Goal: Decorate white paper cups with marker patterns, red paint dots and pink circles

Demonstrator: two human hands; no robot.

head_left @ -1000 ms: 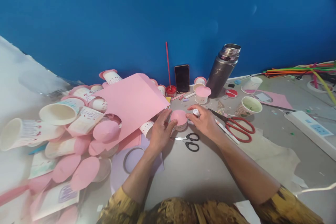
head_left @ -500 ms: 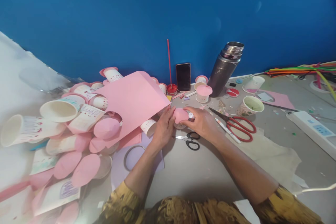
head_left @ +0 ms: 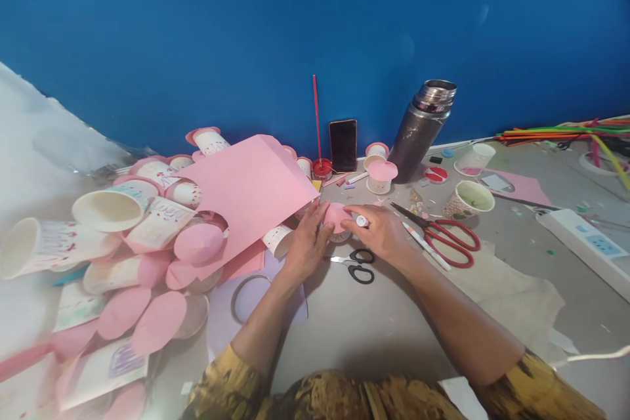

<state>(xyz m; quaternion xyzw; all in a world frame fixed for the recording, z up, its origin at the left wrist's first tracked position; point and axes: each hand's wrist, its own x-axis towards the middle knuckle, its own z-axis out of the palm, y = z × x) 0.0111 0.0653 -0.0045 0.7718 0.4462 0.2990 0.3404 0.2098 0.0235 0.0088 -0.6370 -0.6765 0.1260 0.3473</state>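
Note:
A small paper cup with a pink paper circle on its top (head_left: 337, 218) stands on the grey table between my hands. My left hand (head_left: 306, 240) grips its left side, fingers curled around it. My right hand (head_left: 380, 231) presses fingers on the pink top while holding a small white glue stick (head_left: 361, 220) in the palm. Small black-handled scissors (head_left: 357, 264) lie just in front of the cup.
A heap of paper cups with pink tops (head_left: 142, 236) under a pink sheet (head_left: 246, 191) fills the left. Red-handled scissors (head_left: 445, 235), a steel flask (head_left: 422, 128), a phone (head_left: 342, 144), a cup (head_left: 467, 199) and a power strip (head_left: 585, 243) lie to the right.
My right hand has come in from the cup's right side onto its pink top, and the cup has tilted slightly between my hands.

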